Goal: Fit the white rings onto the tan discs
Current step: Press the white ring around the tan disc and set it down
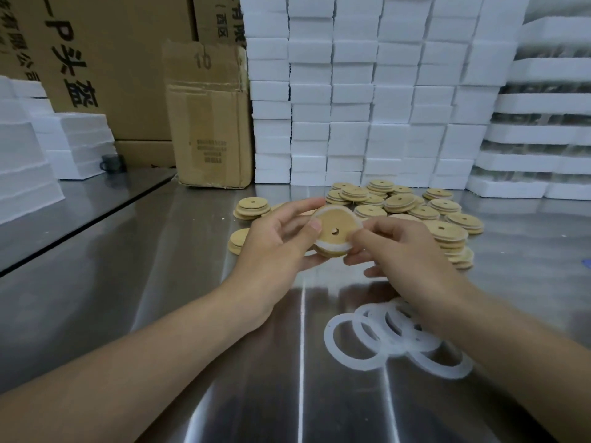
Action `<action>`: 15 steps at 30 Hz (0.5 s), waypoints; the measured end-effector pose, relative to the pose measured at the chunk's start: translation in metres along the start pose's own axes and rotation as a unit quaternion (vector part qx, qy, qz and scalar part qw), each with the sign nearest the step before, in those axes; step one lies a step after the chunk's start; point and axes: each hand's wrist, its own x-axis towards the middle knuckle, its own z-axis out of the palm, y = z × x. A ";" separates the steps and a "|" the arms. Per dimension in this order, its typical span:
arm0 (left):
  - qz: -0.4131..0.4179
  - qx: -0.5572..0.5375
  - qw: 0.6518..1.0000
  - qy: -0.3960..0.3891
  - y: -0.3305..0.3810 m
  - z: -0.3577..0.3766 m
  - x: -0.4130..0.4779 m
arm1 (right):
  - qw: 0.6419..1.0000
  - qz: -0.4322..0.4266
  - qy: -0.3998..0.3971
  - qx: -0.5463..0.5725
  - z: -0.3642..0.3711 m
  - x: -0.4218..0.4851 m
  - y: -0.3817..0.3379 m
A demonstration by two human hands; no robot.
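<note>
Tan and holed at its middle, the disc (335, 227) sits between our two hands above the steel bench (160, 282). Our left hand (275, 247) grips it from the left, thumb on the top face and fingers curled beneath. Our right hand (403, 251) pinches the white ring (332, 247) at the disc's right edge. The ring lies around the disc's rim, showing along its near and far edges. Behind, more discs (399, 203) lie heaped on the bench, some in short stacks. Beside our right forearm, loose rings (396, 340) overlap on the bench. White foam blocks (367, 107) and a carton (208, 123) stand at the back.
</note>
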 end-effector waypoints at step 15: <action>-0.039 0.033 0.999 -0.015 0.008 -0.002 -0.011 | 0.999 -0.025 -0.008 0.047 -0.028 0.005 -0.011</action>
